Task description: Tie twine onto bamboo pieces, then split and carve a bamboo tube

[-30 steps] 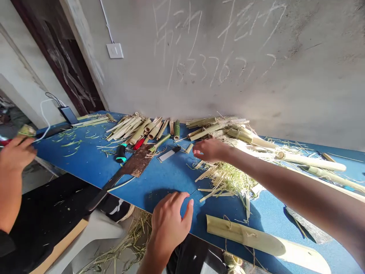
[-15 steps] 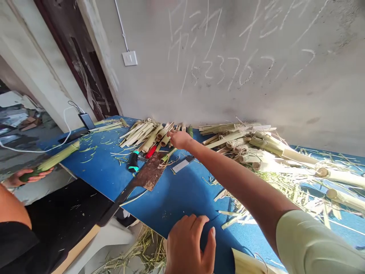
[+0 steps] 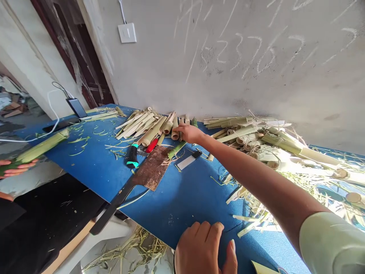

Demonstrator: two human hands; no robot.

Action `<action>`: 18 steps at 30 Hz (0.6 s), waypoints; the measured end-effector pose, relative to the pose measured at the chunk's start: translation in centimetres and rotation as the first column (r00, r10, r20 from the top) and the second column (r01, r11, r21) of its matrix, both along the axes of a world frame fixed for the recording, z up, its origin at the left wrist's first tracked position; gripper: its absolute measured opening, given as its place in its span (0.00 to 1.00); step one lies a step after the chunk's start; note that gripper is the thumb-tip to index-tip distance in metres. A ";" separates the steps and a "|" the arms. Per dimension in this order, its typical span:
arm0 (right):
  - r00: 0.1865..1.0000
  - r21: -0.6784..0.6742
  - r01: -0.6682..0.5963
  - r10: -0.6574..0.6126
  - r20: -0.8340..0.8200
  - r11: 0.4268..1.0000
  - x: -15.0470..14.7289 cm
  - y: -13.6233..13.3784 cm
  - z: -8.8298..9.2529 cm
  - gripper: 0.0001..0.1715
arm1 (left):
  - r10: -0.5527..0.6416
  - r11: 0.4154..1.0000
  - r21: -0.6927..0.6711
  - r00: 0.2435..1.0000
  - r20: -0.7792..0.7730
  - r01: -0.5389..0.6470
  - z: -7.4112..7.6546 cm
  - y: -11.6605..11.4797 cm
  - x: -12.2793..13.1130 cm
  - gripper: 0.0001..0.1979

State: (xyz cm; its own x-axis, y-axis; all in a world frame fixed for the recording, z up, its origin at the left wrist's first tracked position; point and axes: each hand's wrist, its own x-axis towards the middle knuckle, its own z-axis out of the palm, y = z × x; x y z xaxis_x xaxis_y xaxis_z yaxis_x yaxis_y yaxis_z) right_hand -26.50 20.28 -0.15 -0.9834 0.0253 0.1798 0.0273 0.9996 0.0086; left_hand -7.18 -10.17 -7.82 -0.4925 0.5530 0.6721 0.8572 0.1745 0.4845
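Note:
My right hand (image 3: pixel 191 134) reaches across to a row of short bamboo tubes (image 3: pixel 175 131) at the back of the blue table. Its fingers are bent closed around the end of one tube, partly hidden by the hand. A thin green bamboo piece (image 3: pixel 176 149) lies just under it. My left hand (image 3: pixel 199 247) rests at the table's near edge, fingers loosely bent, thumb apart, holding nothing. Between the hands and to the left lies a rusty cleaver (image 3: pixel 154 167) with a dark handle. Near its blade are a black-and-teal tool handle (image 3: pixel 132 156), a red object (image 3: pixel 151 145) and a white-and-black flat object (image 3: pixel 188 160).
Split bamboo strips (image 3: pixel 139 123) lie left of the tubes; a larger bamboo pile (image 3: pixel 256 140) with shavings covers the right side. At far left another person's hand (image 3: pixel 21 169) holds a bamboo length (image 3: pixel 42 146). A cabled black device (image 3: pixel 76 107) stands behind on the blue table (image 3: pixel 171 205).
The view has shifted, so the table scene sits differently in the picture. My right hand stays at the bamboo tubes, with more tube ends showing beside it. My left hand keeps its place.

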 end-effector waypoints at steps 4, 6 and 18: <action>0.996 -0.014 0.074 -0.075 -0.047 0.997 0.4 0.7 0.0 0.27 | -0.001 1.000 0.018 1.000 0.009 0.001 -0.1 0.1 0.1 0.10; 0.993 -0.015 0.111 -0.111 -0.044 0.994 0.4 0.8 0.0 0.25 | -0.006 1.000 0.016 1.000 0.010 0.006 -0.1 0.0 0.1 0.10; 0.996 0.021 0.093 -0.093 0.005 0.995 14.4 -4.3 7.8 0.23 | -0.150 0.980 -0.124 0.987 0.053 0.155 0.1 -1.3 -0.9 0.11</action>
State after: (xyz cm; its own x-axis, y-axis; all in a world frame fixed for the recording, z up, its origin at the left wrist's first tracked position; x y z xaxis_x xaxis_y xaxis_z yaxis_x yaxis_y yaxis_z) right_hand -12.13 15.94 7.65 -0.9780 0.1131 0.1755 0.1202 0.9923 0.0302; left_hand -8.10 -11.46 -7.68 -0.4226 0.7035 0.5714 0.8573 0.1060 0.5037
